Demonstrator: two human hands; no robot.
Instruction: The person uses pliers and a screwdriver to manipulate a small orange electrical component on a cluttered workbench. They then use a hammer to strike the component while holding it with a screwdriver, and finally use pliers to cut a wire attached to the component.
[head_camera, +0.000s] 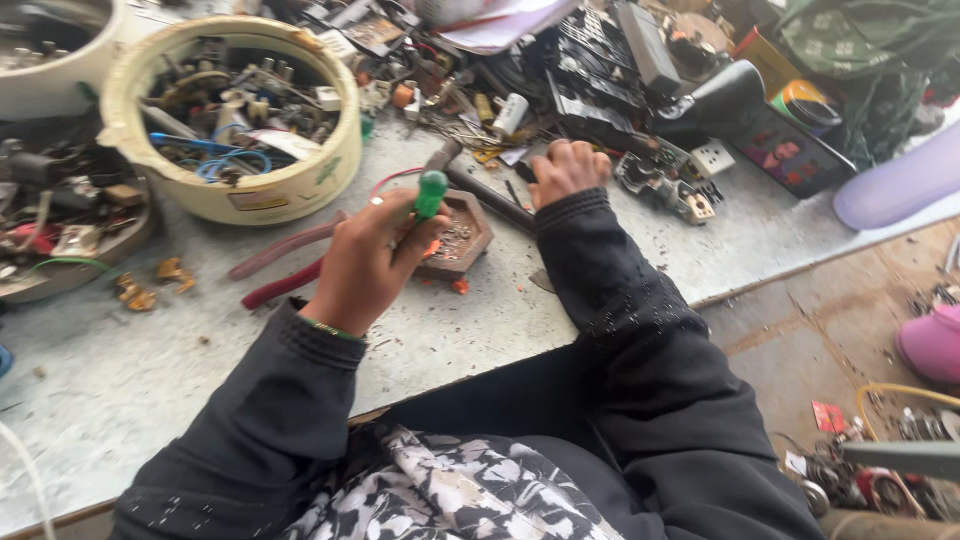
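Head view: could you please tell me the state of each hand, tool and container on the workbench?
left hand: closed around the screwdriver handle.
green-handled screwdriver: held upright, tip down on the hexagonal part.
brown hexagonal part: lying flat, open side up.
right hand: fist closed, resting on the bench; what it holds is hidden.
red-handled pliers: lying flat, unheld.
cream round tub: open, full of parts and wires.

Two hands are in view: the left hand (365, 262) and the right hand (566, 170). One green-handled screwdriver (430, 193), one pair of red-handled pliers (285, 265), one hammer (480, 185). Two round tubs: a cream tub (235, 200) and a white tub (60, 90).
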